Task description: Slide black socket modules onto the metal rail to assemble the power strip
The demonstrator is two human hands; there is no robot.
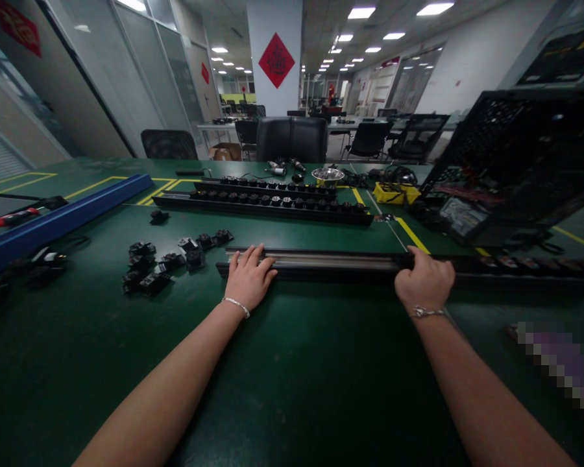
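A long black slotted rail (331,264) with a pale metal channel lies crosswise on the green table. My left hand (247,277) rests over its left end, fingers stretched flat across the top and touching it. Farther right, my right hand (425,279) is closed, its thumb on a small black module (405,261) seated in the channel. The fingers hide most of that module. Right of this hand the rail line continues with a row of black modules (525,264). Several loose black modules (156,282) lie left of my left hand.
Two module-filled black rails (272,204) lie farther back. A blue beam (68,220) runs along the left. An open black computer case (496,162), a yellow bin (396,193) and a metal bowl (327,175) stand at the back right. A pixelated object (559,363) lies near right.
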